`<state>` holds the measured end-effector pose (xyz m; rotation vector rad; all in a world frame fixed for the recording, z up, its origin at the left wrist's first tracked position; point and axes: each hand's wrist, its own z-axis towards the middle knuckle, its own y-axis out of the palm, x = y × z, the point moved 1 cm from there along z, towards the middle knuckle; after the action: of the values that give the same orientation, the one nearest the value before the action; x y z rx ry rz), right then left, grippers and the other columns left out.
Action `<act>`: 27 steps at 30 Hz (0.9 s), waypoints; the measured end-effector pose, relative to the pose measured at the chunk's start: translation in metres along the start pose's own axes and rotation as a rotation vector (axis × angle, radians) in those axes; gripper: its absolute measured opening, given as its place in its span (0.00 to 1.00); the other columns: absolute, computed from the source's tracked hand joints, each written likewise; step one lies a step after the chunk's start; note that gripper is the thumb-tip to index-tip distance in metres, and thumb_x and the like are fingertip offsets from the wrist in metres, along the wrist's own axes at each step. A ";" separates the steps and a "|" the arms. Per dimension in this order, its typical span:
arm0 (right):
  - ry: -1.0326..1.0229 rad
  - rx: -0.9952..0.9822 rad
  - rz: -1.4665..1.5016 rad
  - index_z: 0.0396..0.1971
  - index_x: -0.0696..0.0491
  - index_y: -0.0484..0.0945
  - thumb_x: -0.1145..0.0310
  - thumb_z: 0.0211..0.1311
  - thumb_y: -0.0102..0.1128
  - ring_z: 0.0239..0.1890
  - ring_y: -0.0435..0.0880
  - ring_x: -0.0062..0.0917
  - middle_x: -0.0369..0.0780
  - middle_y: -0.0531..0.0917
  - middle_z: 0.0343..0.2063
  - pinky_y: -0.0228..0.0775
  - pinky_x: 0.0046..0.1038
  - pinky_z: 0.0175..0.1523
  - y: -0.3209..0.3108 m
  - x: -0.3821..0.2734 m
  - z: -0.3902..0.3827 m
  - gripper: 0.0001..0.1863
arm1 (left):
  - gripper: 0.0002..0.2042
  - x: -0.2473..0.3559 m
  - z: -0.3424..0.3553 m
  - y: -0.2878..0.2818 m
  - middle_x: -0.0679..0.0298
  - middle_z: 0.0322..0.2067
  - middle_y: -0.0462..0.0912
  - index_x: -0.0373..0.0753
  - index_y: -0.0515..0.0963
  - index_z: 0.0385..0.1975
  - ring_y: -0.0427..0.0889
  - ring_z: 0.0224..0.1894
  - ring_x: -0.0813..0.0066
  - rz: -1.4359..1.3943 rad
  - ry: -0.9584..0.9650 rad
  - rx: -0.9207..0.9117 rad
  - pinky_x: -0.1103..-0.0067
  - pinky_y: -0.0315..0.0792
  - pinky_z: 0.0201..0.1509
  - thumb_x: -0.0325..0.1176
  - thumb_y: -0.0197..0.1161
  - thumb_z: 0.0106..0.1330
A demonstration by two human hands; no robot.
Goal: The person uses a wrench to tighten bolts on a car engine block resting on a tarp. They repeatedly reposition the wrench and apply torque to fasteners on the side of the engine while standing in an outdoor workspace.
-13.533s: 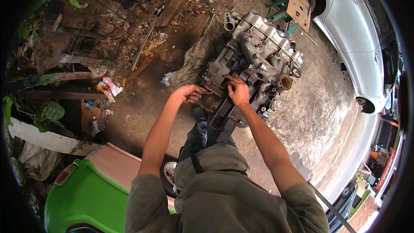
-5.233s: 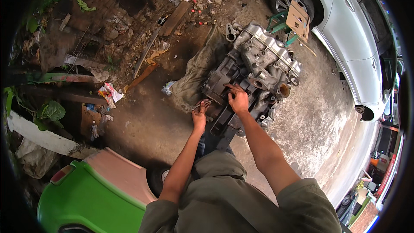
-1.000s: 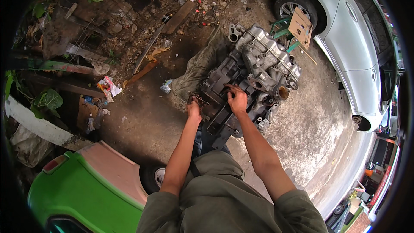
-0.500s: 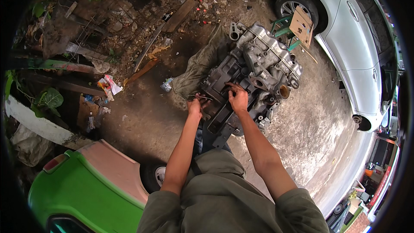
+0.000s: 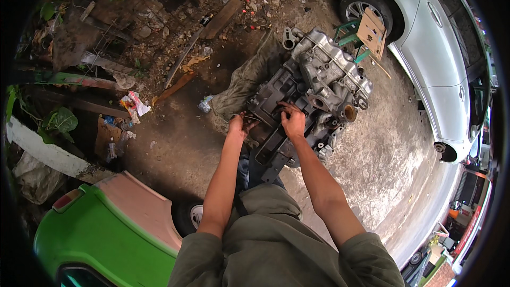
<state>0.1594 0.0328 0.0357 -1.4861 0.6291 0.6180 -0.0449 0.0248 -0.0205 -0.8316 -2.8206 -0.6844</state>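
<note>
A large car engine point(image 5: 319, 74) lies tilted in front of me, with silver castings on its far right side and a dark, boxy part point(image 5: 268, 103) on the near left. At the left edge of that dark part, my left hand point(image 5: 239, 125) is closed around a thin, pale, rod-like tool; its exact kind is too small to tell. My right hand point(image 5: 292, 122) rests on the dark part to the right, fingers bent and apart, with no tool visible in it. Its fingertips touch the engine beside an open rectangular recess.
A dirty cloth point(image 5: 241, 85) spreads on the ground left of the engine. Beyond the engine stands a green stool point(image 5: 348, 34) with a cardboard piece point(image 5: 371, 33), near a silver car point(image 5: 419, 37). A green car body point(image 5: 101, 228) is at lower left. Planks point(image 5: 220, 18) and litter lie farther off.
My left hand has shifted slightly left and its wrist has turned a little. The right hand and the engine stay in place.
</note>
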 end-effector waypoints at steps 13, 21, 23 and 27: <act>0.027 0.013 0.024 0.34 0.56 0.86 0.79 0.56 0.60 0.63 0.77 0.41 0.32 0.87 0.50 0.71 0.33 0.63 0.000 -0.002 0.000 0.08 | 0.08 0.013 0.004 0.000 0.64 0.27 0.65 0.33 0.67 0.43 0.65 0.19 0.75 0.019 -0.072 -0.158 0.39 0.74 0.59 0.24 0.38 0.77; -0.024 0.013 -0.004 0.36 0.53 0.87 0.77 0.55 0.62 0.60 0.79 0.39 0.33 0.86 0.49 0.72 0.36 0.63 0.000 0.000 0.000 0.09 | 0.07 -0.025 -0.034 -0.016 0.56 0.44 0.83 0.34 0.77 0.46 0.84 0.46 0.63 0.152 0.266 -0.162 0.64 0.81 0.56 0.28 0.58 0.74; -0.040 0.021 -0.024 0.35 0.54 0.87 0.77 0.55 0.62 0.60 0.79 0.39 0.33 0.86 0.49 0.72 0.36 0.63 0.001 0.001 0.001 0.09 | 0.11 -0.032 -0.052 -0.019 0.57 0.45 0.84 0.34 0.79 0.48 0.83 0.49 0.64 0.411 0.392 -0.129 0.73 0.79 0.55 0.32 0.63 0.72; -0.045 0.006 -0.017 0.35 0.54 0.87 0.77 0.55 0.62 0.61 0.79 0.40 0.33 0.86 0.50 0.72 0.36 0.63 0.000 0.002 0.000 0.09 | 0.14 -0.031 -0.070 -0.034 0.61 0.46 0.84 0.33 0.81 0.50 0.82 0.48 0.68 1.139 0.899 -0.516 0.74 0.74 0.54 0.31 0.68 0.67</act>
<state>0.1605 0.0325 0.0342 -1.4664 0.5826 0.6341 -0.0377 -0.0477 0.0207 -1.4663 -1.1004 -1.1251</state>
